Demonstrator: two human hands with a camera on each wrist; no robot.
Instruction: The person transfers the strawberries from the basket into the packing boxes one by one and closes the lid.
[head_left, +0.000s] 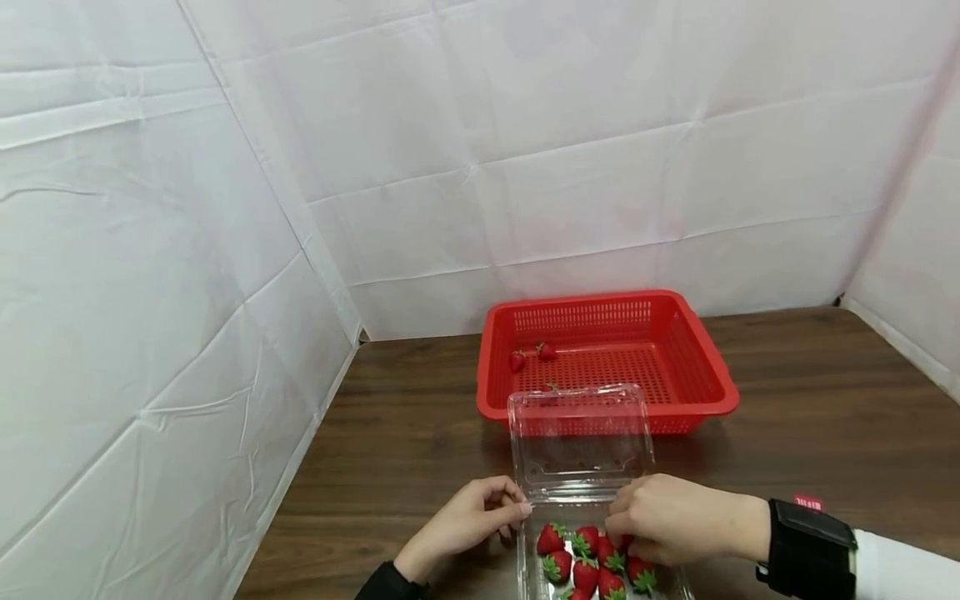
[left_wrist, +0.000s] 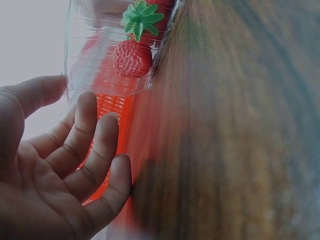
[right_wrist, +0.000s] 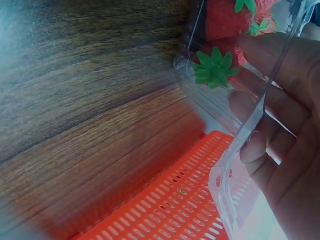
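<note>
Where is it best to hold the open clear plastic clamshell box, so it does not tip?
Probably the clear plastic clamshell box is best held by its two front corners near the hinge, one hand from each side: the raised lid leans toward the red perforated basket, and strawberries fill the tray.

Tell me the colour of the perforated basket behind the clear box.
Red all over; the basket shows best in the head view.
</note>
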